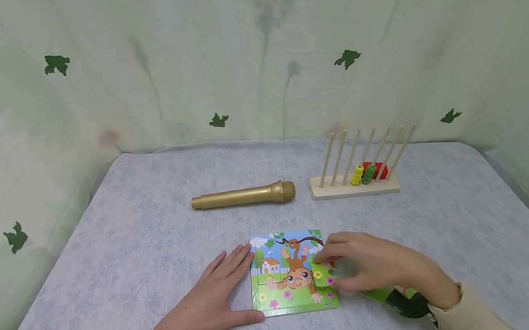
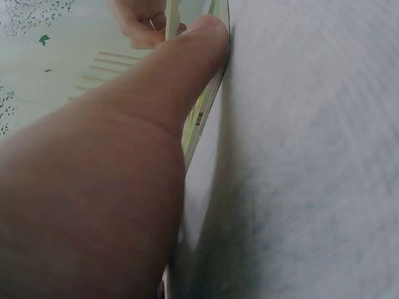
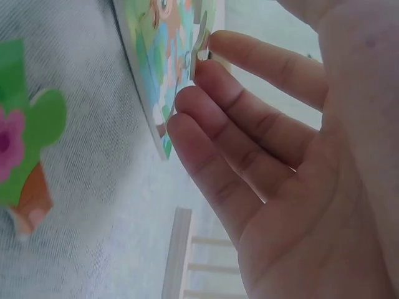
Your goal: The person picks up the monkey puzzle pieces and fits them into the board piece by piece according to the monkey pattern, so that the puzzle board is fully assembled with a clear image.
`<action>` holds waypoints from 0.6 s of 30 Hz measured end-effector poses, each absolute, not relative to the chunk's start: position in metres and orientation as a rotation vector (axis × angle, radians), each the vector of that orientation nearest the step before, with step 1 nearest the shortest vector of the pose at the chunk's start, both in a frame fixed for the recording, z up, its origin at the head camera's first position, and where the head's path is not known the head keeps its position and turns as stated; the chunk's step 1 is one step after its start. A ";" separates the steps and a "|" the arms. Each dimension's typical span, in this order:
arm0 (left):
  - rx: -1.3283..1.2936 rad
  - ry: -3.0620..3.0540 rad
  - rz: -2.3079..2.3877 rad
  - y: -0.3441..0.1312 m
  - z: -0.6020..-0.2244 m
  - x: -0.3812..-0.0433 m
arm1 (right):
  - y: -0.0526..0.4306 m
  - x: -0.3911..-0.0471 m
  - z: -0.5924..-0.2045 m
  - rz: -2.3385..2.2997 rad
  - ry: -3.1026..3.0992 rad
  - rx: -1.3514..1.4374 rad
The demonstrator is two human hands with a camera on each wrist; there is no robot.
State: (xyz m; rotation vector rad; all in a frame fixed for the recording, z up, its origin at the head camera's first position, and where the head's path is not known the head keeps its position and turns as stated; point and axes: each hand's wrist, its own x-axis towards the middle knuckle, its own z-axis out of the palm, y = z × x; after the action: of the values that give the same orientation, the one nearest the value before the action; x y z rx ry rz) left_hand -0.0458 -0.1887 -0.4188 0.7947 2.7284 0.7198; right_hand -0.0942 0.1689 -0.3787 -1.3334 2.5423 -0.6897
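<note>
A square jigsaw puzzle [image 1: 282, 292] with a hanging monkey picture lies on the table between both hands. My left hand [image 1: 208, 305] lies spread along its left side, with fingertips and thumb touching the edge. My right hand [image 1: 374, 259] pinches a green puzzle piece [image 1: 320, 277] with flowers, tilted over the puzzle's right side. Its spot underneath is hidden by the piece and fingers. Another loose puzzle piece [image 3: 31, 143], green with a pink flower, lies on the table beneath my right wrist, partly covered in the head view.
Behind the puzzle lies a gold toy microphone [image 1: 243, 196]. To its right stands a wooden peg rack [image 1: 354, 190] with upright rods and yellow, green and red pieces. A leaf-patterned cloth [image 1: 238, 50] hangs behind the grey-covered table [image 1: 148, 204].
</note>
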 end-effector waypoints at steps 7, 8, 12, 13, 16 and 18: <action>0.792 2.728 0.724 -0.189 -0.420 -0.046 | 0.157 -0.095 -0.379 -0.683 2.542 -1.376; 0.790 2.726 0.726 -0.189 -0.420 -0.046 | 0.156 -0.095 -0.379 -0.676 2.546 -1.373; 0.784 2.720 0.731 -0.189 -0.420 -0.047 | 0.149 -0.095 -0.378 -0.656 2.548 -1.368; 0.785 2.719 0.731 -0.189 -0.420 -0.047 | 0.148 -0.095 -0.379 -0.657 2.546 -1.366; 0.791 2.722 0.729 -0.189 -0.420 -0.047 | 0.143 -0.095 -0.380 -0.659 2.541 -1.368; 0.798 2.724 0.730 -0.189 -0.420 -0.047 | 0.139 -0.095 -0.381 -0.664 2.537 -1.373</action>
State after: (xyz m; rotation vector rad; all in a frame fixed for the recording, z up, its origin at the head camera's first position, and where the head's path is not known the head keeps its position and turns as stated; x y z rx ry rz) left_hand -0.0466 -0.1892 -0.4200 0.7983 2.7239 0.7297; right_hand -0.0951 0.1394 -0.3813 -1.3729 2.5373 -0.6643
